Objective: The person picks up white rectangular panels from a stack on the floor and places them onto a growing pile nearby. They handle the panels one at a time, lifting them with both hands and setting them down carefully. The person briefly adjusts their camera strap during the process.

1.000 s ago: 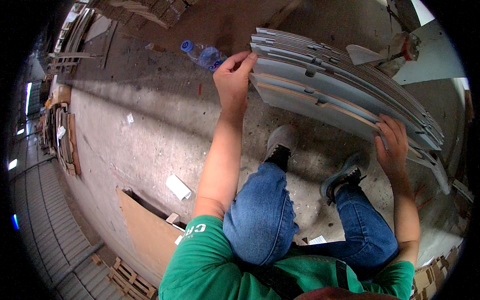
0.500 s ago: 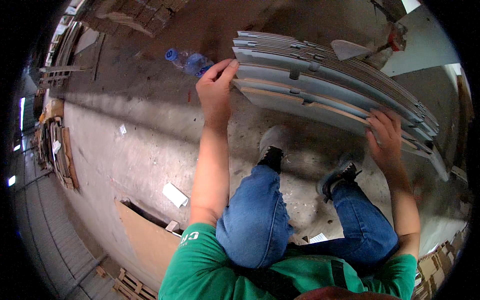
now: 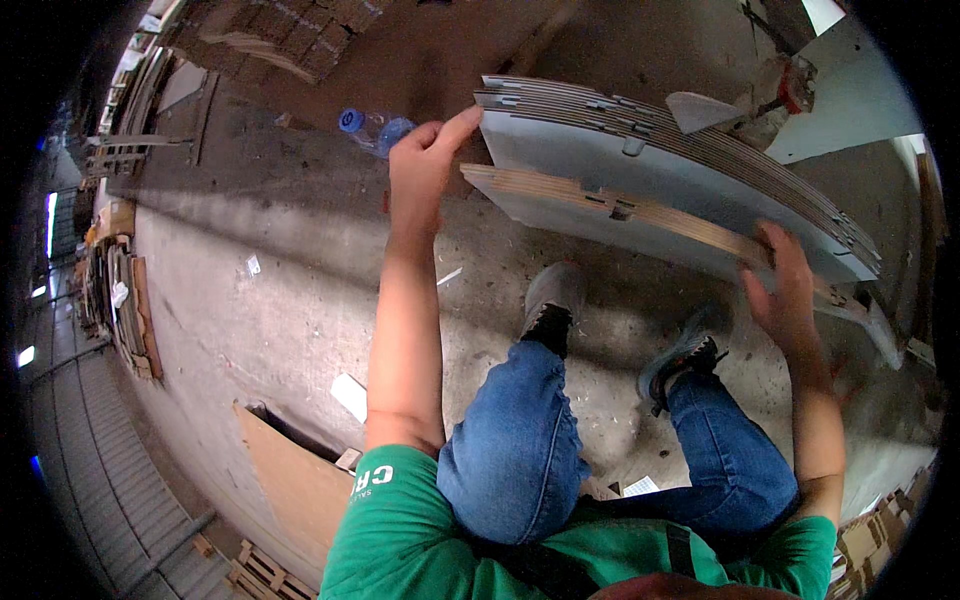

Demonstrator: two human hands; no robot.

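Observation:
Flat cardboard sheets with grey-white faces, brown edges and small notches stand on edge in two groups before me. The far group (image 3: 600,155) is apart from the near group (image 3: 570,215), with a gap between them. My left hand (image 3: 418,175) is closed, its fingertips at the far group's upper left corner; the exact grip is partly hidden. My right hand (image 3: 785,285) grips the right part of the near group, fingers over the top edge and thumb on the near side. A clear plastic bottle (image 3: 378,130) with a blue cap lies just beyond my left hand.
The sheets stand on a concrete floor (image 3: 300,320) with scraps of paper. A large pale panel (image 3: 850,90) is at the far right. Stacked brown cardboard (image 3: 290,40) lies far left, and a brown board (image 3: 290,490) is near left. My shoes (image 3: 555,290) are close to the sheets.
Loose sheets between the groups have come toward me and joined the near group, which looks thicker. The gap is wider. My left hand has shifted slightly; the right still holds the near group.

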